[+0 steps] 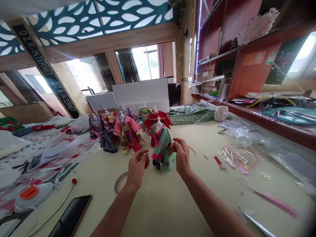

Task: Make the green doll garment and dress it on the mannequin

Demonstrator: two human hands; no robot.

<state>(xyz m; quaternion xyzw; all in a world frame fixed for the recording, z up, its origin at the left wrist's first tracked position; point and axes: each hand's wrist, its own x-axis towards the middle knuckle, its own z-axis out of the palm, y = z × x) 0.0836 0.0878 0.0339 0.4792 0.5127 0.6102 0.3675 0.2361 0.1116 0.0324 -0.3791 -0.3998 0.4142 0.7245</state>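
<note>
A small headless doll (pixel 160 138) in a green and pink robe with flower patterns stands upright on the table between my hands. My right hand (pixel 182 156) is at its right side, thumb and fingers closed on the edge of the green robe. Just left of the doll, my left hand (pixel 138 163) is held apart from it, fingertips pinched together; whatever may be in them is too small to make out. Behind stand several more headless dolls, among them one in a pink and red robe (pixel 128 131) and one in a red dress (pixel 155 118).
A roll of tape (pixel 118 183) lies by my left forearm, with a phone (pixel 71 215) at front left. On the right are a pink tassel (pixel 278 201), a red strip (pixel 219 162), a metal tool (pixel 255 221) and plastic bags (pixel 247 133). A white jar (pixel 221 113) stands behind.
</note>
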